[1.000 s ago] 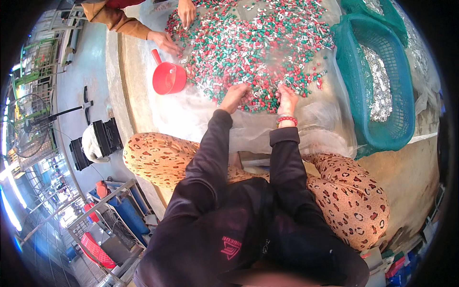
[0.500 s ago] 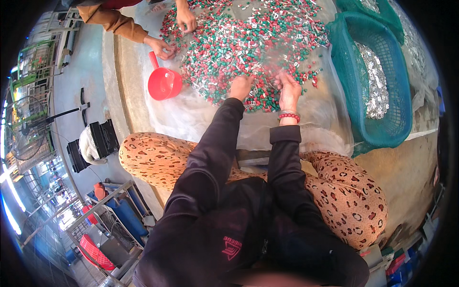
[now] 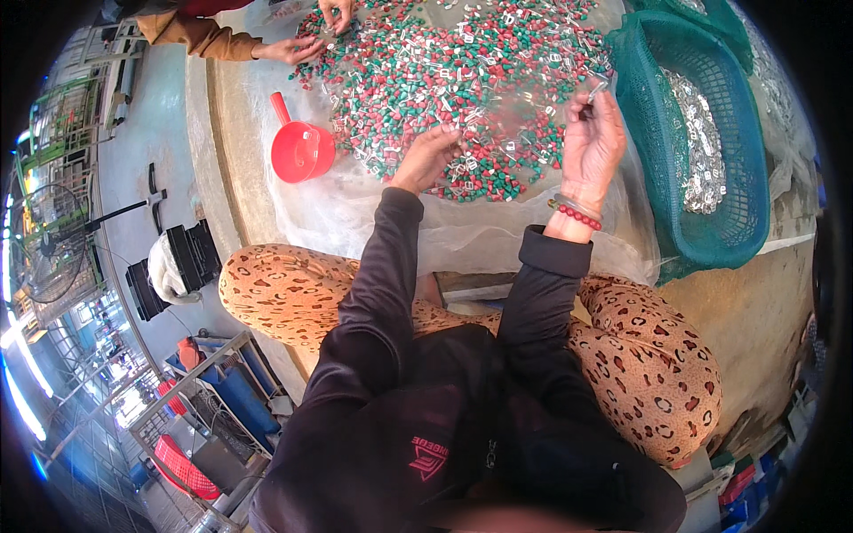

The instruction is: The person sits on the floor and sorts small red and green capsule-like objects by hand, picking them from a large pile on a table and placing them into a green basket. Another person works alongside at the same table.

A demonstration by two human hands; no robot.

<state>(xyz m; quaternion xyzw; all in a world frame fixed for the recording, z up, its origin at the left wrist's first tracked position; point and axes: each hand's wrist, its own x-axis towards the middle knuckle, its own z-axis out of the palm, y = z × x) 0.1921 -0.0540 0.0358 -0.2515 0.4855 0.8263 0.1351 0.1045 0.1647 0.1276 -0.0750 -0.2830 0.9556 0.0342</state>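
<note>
Pinches a small pale piece (image 3: 600,88) in the right hand (image 3: 595,142), with the grip closed at the fingertips, above the right edge of the pile of red, green and white pieces (image 3: 413,84). Reaches the left hand (image 3: 428,158) to the pile's near side, fingers curled at the pieces; cannot tell whether grasping any. Has the blue basket (image 3: 753,169) to the right, the red dipper (image 3: 302,153) to the left, and 1 co-worker's brown sleeve (image 3: 206,40) at far left.

A large fan (image 3: 46,238), metal rack (image 3: 203,373) and heaped pieces (image 3: 426,89) indicate a workshop.
</note>
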